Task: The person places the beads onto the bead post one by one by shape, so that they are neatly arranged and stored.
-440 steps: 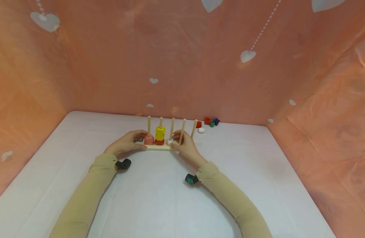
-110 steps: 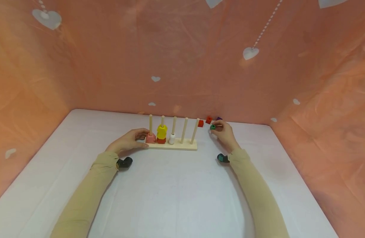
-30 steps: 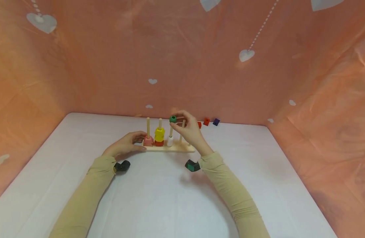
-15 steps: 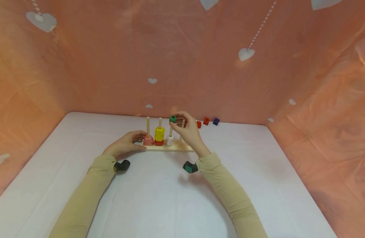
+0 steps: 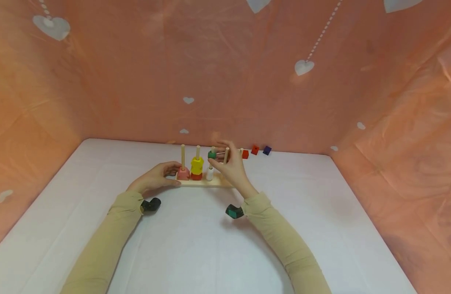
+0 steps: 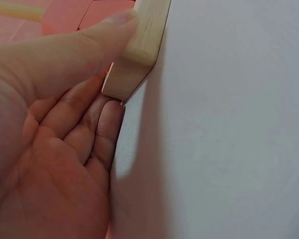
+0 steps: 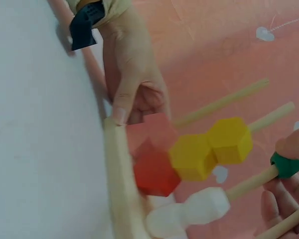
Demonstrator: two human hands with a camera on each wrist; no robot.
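In the head view a wooden peg stand [image 5: 199, 184] with a row of upright pegs sits on the table. My left hand [image 5: 153, 177] grips its left end, thumb [image 6: 97, 40] along the front edge and fingers behind. My right hand [image 5: 234, 166] pinches a green bead [image 5: 212, 155] threaded on the middle peg, whose tip shows above it. Two white beads [image 7: 189, 211] sit lower on that peg, with bare wood between them and the green one. Pink blocks [image 5: 183, 174] fill the bottom of the leftmost peg. The second peg carries yellow beads [image 7: 229, 140] over a red one [image 7: 155, 172].
Beyond the stand's right end, near the table's back edge, lie a red block [image 5: 245, 154], an orange-red block [image 5: 255, 150] and a purple block [image 5: 267, 150]. The two right pegs carry no visible beads and stand partly behind my right hand. A patterned curtain [image 5: 225, 81] rises behind.
The middle peg gained a second white bead; my right hand then brought the green bead from the back right. In the last half second the bead slid from the peg's tip downward.
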